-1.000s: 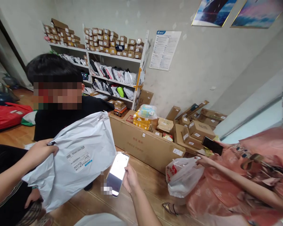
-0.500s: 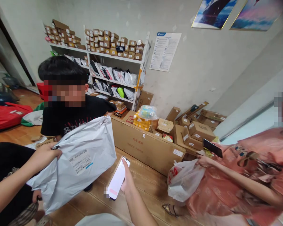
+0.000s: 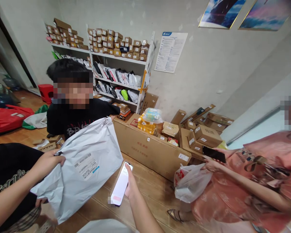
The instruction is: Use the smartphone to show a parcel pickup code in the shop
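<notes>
My left hand (image 3: pixel 49 161) grips the upper left edge of a white plastic mailing bag (image 3: pixel 70 187), which hangs tilted in front of me. A printed shipping label (image 3: pixel 87 166) faces me on the bag. My right hand (image 3: pixel 131 183) is wrapped round a smartphone (image 3: pixel 121 184), its bright screen turned up towards me and the thumb along its upper right side. The phone is to the right of the bag, apart from it. Part of another white bag (image 3: pixel 106 226) shows at the bottom edge.
A person in black (image 3: pixel 84 113) stands behind the bag, another in dark clothes at left. At right, a person in pink (image 3: pixel 264 181) holds a phone and plastic bag (image 3: pixel 191 183). A long carton (image 3: pixel 145 149), stacked boxes (image 3: pixel 206 136) and parcel shelves (image 3: pixel 118 58) line the wall.
The mailing bag has shifted slightly right and turned a little in my left hand. The person in black has moved right, and the person in pink has lowered their phone slightly. My right hand stays put.
</notes>
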The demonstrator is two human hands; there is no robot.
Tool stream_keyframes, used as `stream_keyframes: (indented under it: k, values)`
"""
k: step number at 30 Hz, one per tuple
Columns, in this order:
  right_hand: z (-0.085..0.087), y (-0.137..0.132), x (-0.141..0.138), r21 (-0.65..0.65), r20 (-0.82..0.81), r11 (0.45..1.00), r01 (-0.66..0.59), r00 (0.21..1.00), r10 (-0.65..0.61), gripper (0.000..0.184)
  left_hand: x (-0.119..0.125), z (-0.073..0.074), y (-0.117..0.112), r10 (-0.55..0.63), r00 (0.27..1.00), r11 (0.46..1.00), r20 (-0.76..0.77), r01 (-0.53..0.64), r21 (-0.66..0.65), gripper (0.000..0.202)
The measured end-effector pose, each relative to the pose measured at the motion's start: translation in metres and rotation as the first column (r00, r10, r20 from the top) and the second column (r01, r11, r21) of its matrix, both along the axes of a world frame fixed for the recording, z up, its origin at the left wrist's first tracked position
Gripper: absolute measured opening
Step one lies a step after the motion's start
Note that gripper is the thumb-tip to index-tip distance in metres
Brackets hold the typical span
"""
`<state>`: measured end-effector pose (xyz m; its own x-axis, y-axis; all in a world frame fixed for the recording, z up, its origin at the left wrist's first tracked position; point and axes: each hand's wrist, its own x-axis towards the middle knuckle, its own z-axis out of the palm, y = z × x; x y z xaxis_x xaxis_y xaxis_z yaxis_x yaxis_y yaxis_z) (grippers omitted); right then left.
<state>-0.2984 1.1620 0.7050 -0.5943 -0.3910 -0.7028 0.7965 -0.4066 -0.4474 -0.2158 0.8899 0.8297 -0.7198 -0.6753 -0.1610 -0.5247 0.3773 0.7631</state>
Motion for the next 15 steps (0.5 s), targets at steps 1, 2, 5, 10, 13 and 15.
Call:
stream_keyframes:
  k: [1,2,5,10,13,15]
  values:
    - [-0.0013,-0.0003,0.0005,0.004,-0.002,1.0,0.001,1.0,-0.001,0.04,0.001,-0.0002,0.0003,0.012,1.0,1.0,0.001,-0.012,0.024,0.016]
    - [-0.0022,-0.0003,0.001,0.004,-0.002,1.0,-0.003,1.0,0.003,0.041,0.0019,-0.0006,0.0004,0.024,1.0,0.999,0.001,-0.024,0.041,0.016]
    - [-0.0027,0.0013,0.0017,-0.019,-0.003,1.0,-0.015,1.0,0.015,0.046,0.0035,-0.0038,-0.0004,0.038,0.999,0.998,-0.031,-0.037,0.048,0.017]
    - [-0.0018,0.002,0.0008,-0.017,0.002,1.0,-0.015,1.0,0.015,0.045,0.0054,-0.0064,0.0005,0.095,0.995,0.986,-0.034,-0.089,0.139,0.015]
    - [-0.0039,-0.0009,0.0006,-0.004,0.036,1.0,0.001,0.999,-0.001,0.05,0.0079,-0.0031,0.0024,0.084,0.995,0.991,-0.051,-0.078,0.107,0.016]
    - [-0.0058,-0.0027,0.0011,0.001,0.03,1.0,0.031,0.999,-0.031,0.049,0.0098,-0.0006,0.0028,0.077,0.995,0.994,-0.058,-0.072,0.083,0.016]
